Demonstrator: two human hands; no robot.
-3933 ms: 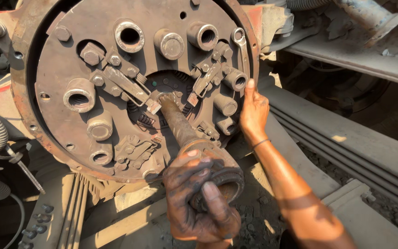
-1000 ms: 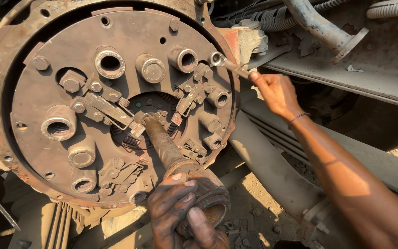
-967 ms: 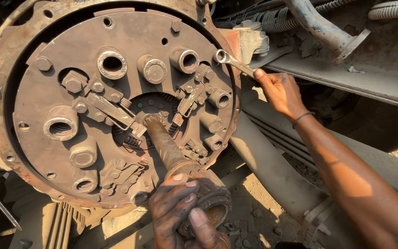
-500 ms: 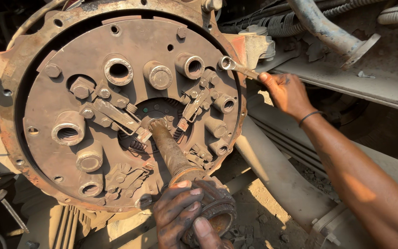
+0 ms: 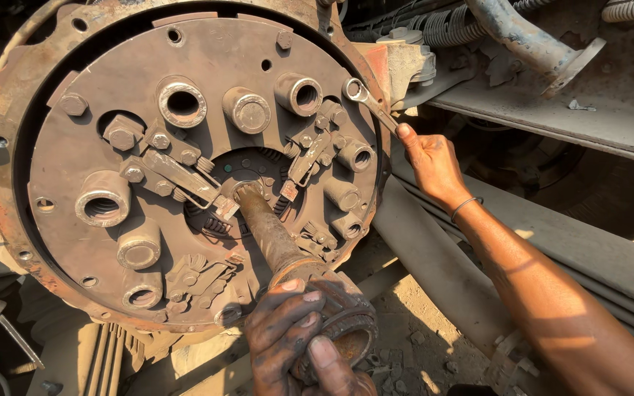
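Sunlit vehicle underside. Rusty clutch plate [image 5: 185, 169]: left hand [image 5: 295, 345] clasps alignment shaft [image 5: 273, 235]; right hand [image 5: 431, 158] grips spanner [image 5: 368, 106] on rim bolt. Step: turning; next needs steady shaft.

Dusty dirt ground [image 5: 434, 323] under the vehicle frame, sunlit at right; small stones [image 5: 416, 339] scattered on it near the bottom centre, nothing else readable there.

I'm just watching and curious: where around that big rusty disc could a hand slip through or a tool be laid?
Bare dirt ground lies free between the left hand on the shaft and the right arm. The flat steel beam above the right hand is mostly bare. The disc face is crowded with bolts, levers and the wrench.
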